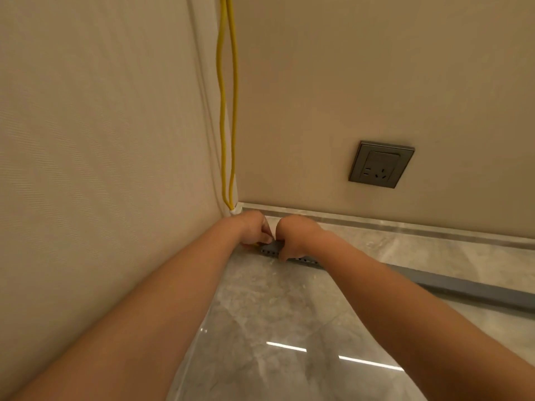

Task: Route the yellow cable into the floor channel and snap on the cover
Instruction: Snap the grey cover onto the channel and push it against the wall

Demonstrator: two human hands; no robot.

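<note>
Two strands of yellow cable hang down the room corner into a white fitting at the floor. A grey floor channel runs from that corner to the right across the marble floor; its near end shows a row of small holes. My left hand is closed at the channel's corner end, with a bit of yellow showing under its fingers. My right hand sits right beside it, fingers curled down on the channel. What the fingers pinch is hidden.
A grey wall socket sits on the right wall above a pale skirting strip. The textured left wall stands close beside my left arm. Glossy marble floor spreads below my arms.
</note>
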